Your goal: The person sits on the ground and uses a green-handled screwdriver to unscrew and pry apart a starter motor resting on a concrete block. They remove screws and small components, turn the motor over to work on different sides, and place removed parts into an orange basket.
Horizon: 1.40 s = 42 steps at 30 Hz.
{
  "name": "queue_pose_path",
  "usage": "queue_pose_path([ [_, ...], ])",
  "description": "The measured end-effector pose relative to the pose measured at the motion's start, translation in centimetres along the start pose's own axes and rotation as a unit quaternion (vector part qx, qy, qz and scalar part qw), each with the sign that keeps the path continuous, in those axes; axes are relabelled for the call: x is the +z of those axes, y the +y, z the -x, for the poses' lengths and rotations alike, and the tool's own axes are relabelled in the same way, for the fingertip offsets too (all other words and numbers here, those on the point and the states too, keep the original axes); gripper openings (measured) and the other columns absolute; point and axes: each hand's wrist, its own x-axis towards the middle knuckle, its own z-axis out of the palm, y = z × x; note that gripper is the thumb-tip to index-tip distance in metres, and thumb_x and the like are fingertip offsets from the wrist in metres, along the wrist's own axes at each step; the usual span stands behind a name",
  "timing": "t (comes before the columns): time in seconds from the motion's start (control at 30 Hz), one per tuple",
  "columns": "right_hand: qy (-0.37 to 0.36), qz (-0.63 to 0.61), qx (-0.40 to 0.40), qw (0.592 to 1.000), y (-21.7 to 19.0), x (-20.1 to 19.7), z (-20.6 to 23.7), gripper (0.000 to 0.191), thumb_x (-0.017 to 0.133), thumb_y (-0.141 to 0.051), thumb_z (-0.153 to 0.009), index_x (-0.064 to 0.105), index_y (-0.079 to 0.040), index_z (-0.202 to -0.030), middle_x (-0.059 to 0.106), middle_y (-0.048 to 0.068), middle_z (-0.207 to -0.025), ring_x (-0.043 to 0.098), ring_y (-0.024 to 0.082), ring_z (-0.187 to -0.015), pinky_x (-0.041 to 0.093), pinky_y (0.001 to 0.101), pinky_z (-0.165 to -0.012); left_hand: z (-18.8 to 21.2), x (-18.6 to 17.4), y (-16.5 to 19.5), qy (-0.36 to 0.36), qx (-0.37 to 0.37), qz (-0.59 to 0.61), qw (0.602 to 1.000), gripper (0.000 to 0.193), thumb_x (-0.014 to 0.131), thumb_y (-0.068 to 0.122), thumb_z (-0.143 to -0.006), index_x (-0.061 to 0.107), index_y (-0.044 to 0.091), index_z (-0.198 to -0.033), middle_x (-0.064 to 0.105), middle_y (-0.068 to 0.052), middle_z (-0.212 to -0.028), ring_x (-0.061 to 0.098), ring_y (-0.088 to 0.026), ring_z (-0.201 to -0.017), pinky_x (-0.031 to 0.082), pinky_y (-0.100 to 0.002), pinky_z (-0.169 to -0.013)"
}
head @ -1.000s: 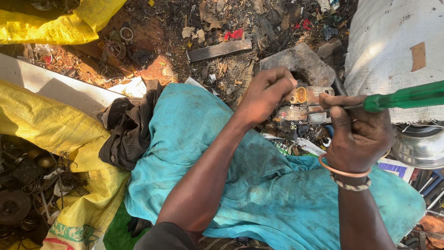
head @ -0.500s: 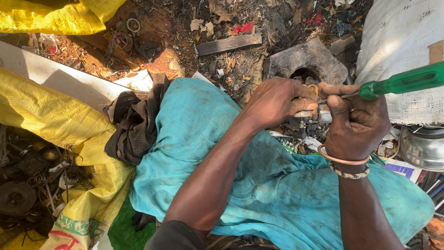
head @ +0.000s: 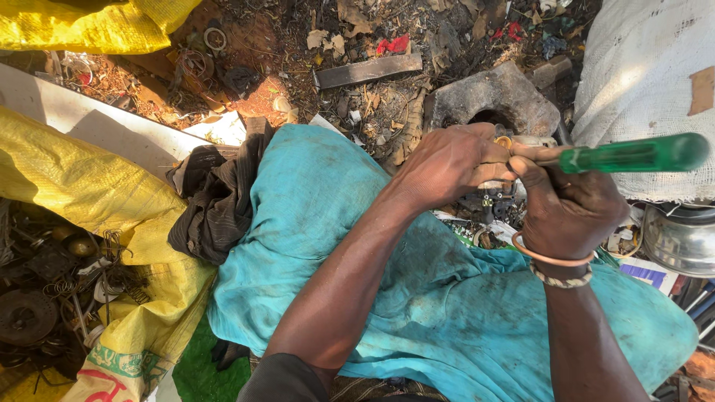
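My left hand (head: 447, 164) is closed around a small brass and metal part (head: 505, 141), most of it hidden under the fingers. My right hand (head: 570, 208) grips a screwdriver with a green handle (head: 633, 154), whose shaft points left into the part. Both hands meet above a teal cloth (head: 328, 223) that covers my lap. A grey stone block (head: 499, 97) with a hollow lies just beyond the hands.
A yellow sack (head: 89, 193) at left holds dark metal scrap and wire (head: 45, 290). A white woven sack (head: 648, 67) stands at right, a steel bowl (head: 681, 238) below it. Littered dirt with a flat metal bar (head: 369, 71) lies ahead.
Both hands have closed together and now cover the brass part, which showed more openly before. The screwdriver handle sits lower and further left in view.
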Motion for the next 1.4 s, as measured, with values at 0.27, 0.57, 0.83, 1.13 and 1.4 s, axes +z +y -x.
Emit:
queue_pose_path([
  [0.27, 0.018, -0.005, 0.032, 0.999, -0.5, -0.4, 0.1, 0.020, 0.081, 0.008, -0.104, 0.065, 0.003, -0.113, 0.076, 0.017, -0.108, 0.075, 0.015, -0.096, 0.061, 0.0234, -0.086, 0.0, -0.3, 0.3, -0.004, -0.008, 0.029, 1.000, 0.044, 0.061, 0.059, -0.090, 0.078, 0.020, -0.100, 0.060, -0.008, -0.084, 0.065, -0.032, -0.085, 0.047, -0.049, -0.071],
  [0.57, 0.035, -0.007, 0.043, 0.998, -0.7, 0.1, -0.3, 0.019, 0.081, 0.006, -0.101, 0.066, 0.003, -0.113, 0.077, 0.017, -0.106, 0.075, 0.015, -0.094, 0.061, 0.0235, -0.085, -0.4, 0.1, 0.0, -0.014, -0.003, 0.004, 1.000, 0.045, 0.059, 0.061, -0.090, 0.076, 0.020, -0.098, 0.062, -0.007, -0.086, 0.066, -0.032, -0.088, 0.048, -0.049, -0.072],
  [0.83, 0.044, -0.016, 0.042, 0.998, 0.1, -0.2, 0.1, 0.022, 0.083, 0.008, -0.102, 0.065, 0.002, -0.113, 0.077, 0.018, -0.105, 0.074, 0.015, -0.091, 0.061, 0.0237, -0.083, -0.4, 0.3, 0.1, -0.035, -0.025, -0.007, 0.999, 0.045, 0.057, 0.061, -0.090, 0.075, 0.020, -0.097, 0.061, -0.007, -0.085, 0.066, -0.031, -0.086, 0.048, -0.050, -0.070],
  [1.13, 0.001, -0.056, -0.001, 0.998, -6.3, 0.0, -3.1, 0.022, 0.078, -0.005, -0.102, 0.060, 0.000, -0.114, 0.073, 0.015, -0.102, 0.071, 0.016, -0.092, 0.058, 0.0275, -0.083, 0.0, 0.0, -0.4, -0.009, 0.003, -0.005, 1.000, 0.039, 0.061, 0.053, -0.096, 0.073, 0.018, -0.108, 0.062, -0.010, -0.091, 0.066, -0.034, -0.091, 0.049, -0.049, -0.075],
  [1.4, -0.030, -0.209, 0.033, 0.977, -6.3, -1.1, -5.4, 0.018, 0.069, -0.016, -0.103, 0.055, -0.005, -0.100, 0.063, 0.010, -0.083, 0.058, 0.015, -0.075, 0.049, 0.0300, -0.070, 0.3, -0.6, 0.8, -0.033, -0.030, 0.010, 0.999, 0.032, 0.068, 0.034, -0.090, 0.074, 0.038, -0.121, 0.064, -0.006, -0.091, 0.069, -0.029, -0.088, 0.051, -0.046, -0.069],
])
